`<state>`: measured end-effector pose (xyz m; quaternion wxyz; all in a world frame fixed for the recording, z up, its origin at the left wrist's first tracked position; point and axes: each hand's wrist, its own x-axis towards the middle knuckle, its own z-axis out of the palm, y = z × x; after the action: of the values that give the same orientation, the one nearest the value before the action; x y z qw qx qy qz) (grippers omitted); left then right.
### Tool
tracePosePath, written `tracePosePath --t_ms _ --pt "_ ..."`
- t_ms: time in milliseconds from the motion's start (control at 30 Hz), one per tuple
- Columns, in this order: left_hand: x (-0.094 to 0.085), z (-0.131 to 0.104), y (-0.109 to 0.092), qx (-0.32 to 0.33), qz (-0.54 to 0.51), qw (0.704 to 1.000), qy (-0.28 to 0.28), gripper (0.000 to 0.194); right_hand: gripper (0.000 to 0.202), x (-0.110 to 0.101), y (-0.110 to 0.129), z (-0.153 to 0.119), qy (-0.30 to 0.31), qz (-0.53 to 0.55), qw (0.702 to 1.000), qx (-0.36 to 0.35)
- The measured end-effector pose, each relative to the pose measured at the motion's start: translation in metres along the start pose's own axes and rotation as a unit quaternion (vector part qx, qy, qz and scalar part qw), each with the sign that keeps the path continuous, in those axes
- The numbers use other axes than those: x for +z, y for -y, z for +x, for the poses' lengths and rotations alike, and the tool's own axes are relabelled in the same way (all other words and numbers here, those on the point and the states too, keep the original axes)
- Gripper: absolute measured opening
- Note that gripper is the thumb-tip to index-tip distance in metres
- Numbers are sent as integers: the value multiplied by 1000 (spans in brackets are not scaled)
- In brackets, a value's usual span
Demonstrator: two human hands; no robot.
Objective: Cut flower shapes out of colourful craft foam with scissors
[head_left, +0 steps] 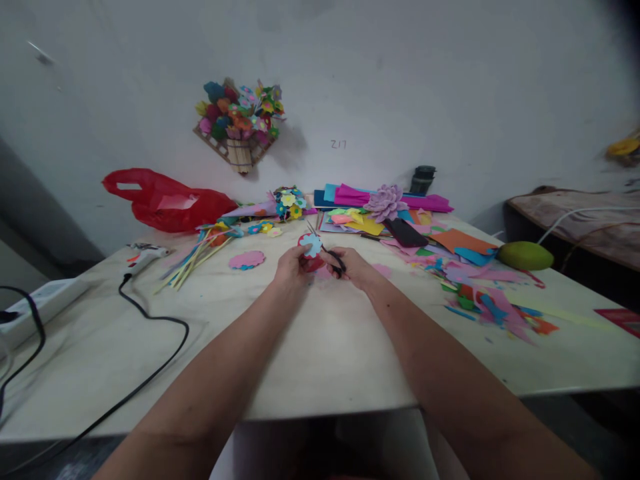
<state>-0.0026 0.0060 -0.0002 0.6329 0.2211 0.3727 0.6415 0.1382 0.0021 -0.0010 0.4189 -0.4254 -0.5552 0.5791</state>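
Between the fingers of my left hand (294, 264) is a light blue flower cutout (312, 245) with a red piece (314, 264) behind and below it. My right hand (350, 265) is closed round the black handles of a pair of scissors (339, 265). The scissor blades point up and to the left, beside the blue flower; whether they touch it I cannot tell. A pink scalloped piece (247, 259) with a blue edge under it lies on the table left of my hands.
A glue gun (146, 259) with a black cord and a white power strip (47, 300) lie at left. Behind them sits a red bag (175, 205). Coloured sheets (367, 223), scraps (495, 310) and a green oval object (525, 256) cover the right. Pale sticks (193, 265) lie left.
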Motion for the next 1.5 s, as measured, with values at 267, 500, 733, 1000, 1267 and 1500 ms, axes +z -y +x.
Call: tracePosePath --t_ms 267,500,733,1000,1267,1500 --pt "-1 2 1 -15 -6 1000 -9 9 29 5 4 -2 -15 -12 1000 -10" --pt "2 -1 -2 -12 -9 1000 -15 9 30 7 5 -2 -22 -22 999 -10" --pt "-1 3 -2 -4 -10 1000 -16 14 32 5 2 0 -22 -43 999 -21" --pt "-6 9 -4 8 7 999 -35 17 33 3 -1 3 -22 -54 998 -25" --pt "-5 7 -7 0 31 998 -46 13 40 2 -1 3 -18 -79 995 -51" --pt "-5 6 -10 9 34 998 -43 12 38 3 1 3 -37 -88 995 -38"
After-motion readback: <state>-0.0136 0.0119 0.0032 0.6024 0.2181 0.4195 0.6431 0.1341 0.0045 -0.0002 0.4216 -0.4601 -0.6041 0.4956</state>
